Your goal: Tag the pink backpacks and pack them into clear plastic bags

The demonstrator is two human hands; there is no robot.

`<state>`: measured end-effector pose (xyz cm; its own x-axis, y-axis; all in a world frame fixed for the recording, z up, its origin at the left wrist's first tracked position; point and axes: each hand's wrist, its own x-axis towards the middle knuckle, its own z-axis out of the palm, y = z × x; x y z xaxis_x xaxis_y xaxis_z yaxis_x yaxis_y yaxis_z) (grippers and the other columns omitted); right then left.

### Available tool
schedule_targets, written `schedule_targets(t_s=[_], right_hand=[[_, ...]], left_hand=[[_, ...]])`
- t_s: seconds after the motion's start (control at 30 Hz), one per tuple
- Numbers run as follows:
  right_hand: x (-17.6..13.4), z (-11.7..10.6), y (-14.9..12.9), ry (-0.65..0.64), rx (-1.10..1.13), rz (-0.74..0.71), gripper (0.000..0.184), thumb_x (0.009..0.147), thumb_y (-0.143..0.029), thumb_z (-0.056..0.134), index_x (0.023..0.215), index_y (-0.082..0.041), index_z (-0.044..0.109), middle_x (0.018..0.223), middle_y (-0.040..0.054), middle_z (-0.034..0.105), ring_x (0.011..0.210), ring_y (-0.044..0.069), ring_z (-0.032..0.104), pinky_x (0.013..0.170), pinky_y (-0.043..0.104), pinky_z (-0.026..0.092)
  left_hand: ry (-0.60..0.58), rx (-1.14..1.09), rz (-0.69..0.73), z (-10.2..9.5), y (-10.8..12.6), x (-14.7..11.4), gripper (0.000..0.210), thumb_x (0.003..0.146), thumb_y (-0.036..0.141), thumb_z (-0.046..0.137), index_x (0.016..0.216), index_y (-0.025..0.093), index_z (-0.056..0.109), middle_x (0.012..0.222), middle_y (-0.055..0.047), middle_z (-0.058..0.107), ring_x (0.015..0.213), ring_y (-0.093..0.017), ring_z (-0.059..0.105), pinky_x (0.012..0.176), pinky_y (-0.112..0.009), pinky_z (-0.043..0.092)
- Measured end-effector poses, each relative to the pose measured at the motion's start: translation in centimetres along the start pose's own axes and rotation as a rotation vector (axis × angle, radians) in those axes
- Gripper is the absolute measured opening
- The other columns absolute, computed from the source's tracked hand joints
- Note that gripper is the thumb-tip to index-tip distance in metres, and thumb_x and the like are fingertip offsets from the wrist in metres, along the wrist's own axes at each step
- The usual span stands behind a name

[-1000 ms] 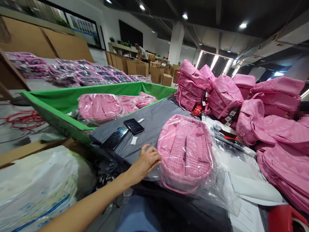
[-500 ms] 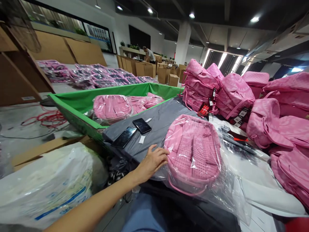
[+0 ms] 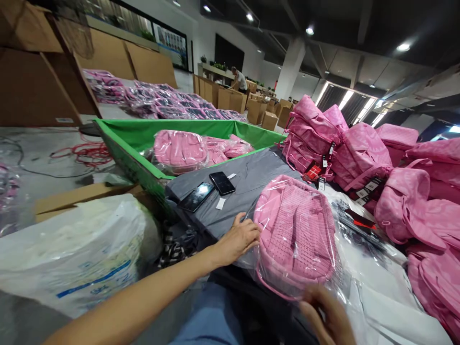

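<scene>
A pink backpack in a clear plastic bag lies on the grey-covered table in front of me, its straps and back panel facing up. My left hand rests against the left edge of this bagged backpack, fingers bent and touching the plastic, thumb apart from them. Low in the picture, my right hand is at the near end of the bag, over the loose plastic. Motion smears its fingers, so whether they grip the film is unclear.
Two phones lie on the table's grey cover. Behind is a green-lined bin with bagged pink backpacks. Unbagged pink backpacks are piled at right, beside white plastic sheets. A white sack stands at left; a person bends over far cartons.
My right hand has come into view at the near end of the bagged backpack. My left hand keeps its place on the bag's left edge. The camera view has shifted.
</scene>
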<state>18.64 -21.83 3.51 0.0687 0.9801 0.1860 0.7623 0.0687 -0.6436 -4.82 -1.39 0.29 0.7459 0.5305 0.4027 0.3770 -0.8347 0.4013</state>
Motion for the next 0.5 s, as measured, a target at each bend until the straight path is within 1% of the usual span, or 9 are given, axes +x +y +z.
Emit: schedule_targets(t_s=[0.03,0.07,0.1,0.17,0.23,0.3,0.37,0.43,0.5], right_hand=[[2.7,0.5,-1.5,-0.155,-0.064,-0.143,0.031,0.098,-0.049,0.051,0.079,-0.025,0.058,0.069,-0.0007,0.06,0.061,0.015,0.056,0.058,0.028,0.044],[5.4,0.9,-2.8,-0.238,-0.157,-0.245,0.026,0.099,-0.04,0.05,0.081,-0.024,0.058,0.073,-0.0004,0.062,0.065,0.014,0.057,0.061,0.027,0.041],[8.0,1.3,-3.8,-0.299,-0.255,-0.313,0.019,0.097,-0.031,0.053,0.08,-0.023,0.058,0.073,-0.0006,0.063,0.067,0.013,0.056,0.062,0.026,0.038],[12.1,1.8,-4.7,-0.372,-0.421,-0.283,0.012,0.09,-0.017,0.059,0.079,-0.022,0.057,0.071,-0.0022,0.064,0.066,0.013,0.056,0.062,0.025,0.032],[14.7,1.7,-4.4,-0.407,-0.459,-0.151,0.011,0.085,-0.017,0.066,0.083,-0.023,0.057,0.069,-0.005,0.063,0.063,0.012,0.056,0.06,0.024,0.03],[15.6,1.0,-3.3,-0.393,-0.437,-0.039,0.018,0.084,-0.027,0.072,0.089,-0.024,0.055,0.068,-0.0067,0.063,0.061,0.013,0.056,0.057,0.023,0.029],[15.2,0.0,-2.4,-0.271,-0.481,0.006,0.022,0.085,-0.034,0.071,0.086,-0.024,0.051,0.067,-0.0059,0.061,0.059,0.014,0.054,0.055,0.024,0.028],[13.9,-0.4,-2.2,-0.129,-0.532,-0.031,0.021,0.09,-0.033,0.064,0.081,-0.024,0.048,0.067,-0.0038,0.06,0.058,0.014,0.053,0.055,0.024,0.028],[12.5,0.5,-2.7,-0.1,-0.538,-0.142,0.017,0.092,-0.031,0.06,0.08,-0.023,0.05,0.072,-0.0015,0.063,0.06,0.014,0.055,0.057,0.025,0.03]], left_hand=[[0.004,0.005,0.0,0.0,0.0,0.0,0.008,0.097,0.021,0.063,0.09,0.018,0.062,0.113,-0.004,0.072,0.105,-0.022,0.062,0.112,-0.055,0.017],[0.011,0.011,0.004,0.1,0.0,0.0,0.007,0.097,0.021,0.064,0.09,0.018,0.062,0.112,-0.004,0.072,0.105,-0.022,0.062,0.113,-0.054,0.017],[0.02,0.018,0.008,0.1,0.1,0.0,0.007,0.096,0.021,0.064,0.091,0.018,0.063,0.111,-0.004,0.072,0.104,-0.022,0.062,0.113,-0.053,0.018],[0.04,0.03,0.01,0.2,0.1,-0.1,0.006,0.097,0.02,0.063,0.091,0.018,0.063,0.107,-0.003,0.072,0.102,-0.021,0.061,0.112,-0.052,0.019],[0.061,0.029,0.002,0.3,0.1,0.0,0.007,0.097,0.02,0.062,0.091,0.018,0.063,0.102,-0.003,0.072,0.099,-0.021,0.061,0.112,-0.051,0.02],[0.075,0.023,-0.001,0.4,0.0,0.0,0.01,0.098,0.021,0.06,0.089,0.019,0.062,0.097,-0.002,0.071,0.096,-0.02,0.061,0.112,-0.051,0.021],[0.073,0.022,0.003,0.3,-0.1,0.1,0.013,0.099,0.022,0.059,0.087,0.019,0.061,0.094,-0.001,0.07,0.093,-0.019,0.06,0.112,-0.05,0.022],[0.058,0.028,0.01,0.3,-0.2,0.2,0.014,0.099,0.022,0.058,0.085,0.019,0.06,0.092,-0.001,0.069,0.092,-0.02,0.06,0.112,-0.05,0.022],[0.051,0.028,0.021,0.3,-0.1,0.2,0.015,0.099,0.022,0.058,0.085,0.019,0.06,0.091,-0.001,0.068,0.091,-0.019,0.06,0.112,-0.05,0.022]])
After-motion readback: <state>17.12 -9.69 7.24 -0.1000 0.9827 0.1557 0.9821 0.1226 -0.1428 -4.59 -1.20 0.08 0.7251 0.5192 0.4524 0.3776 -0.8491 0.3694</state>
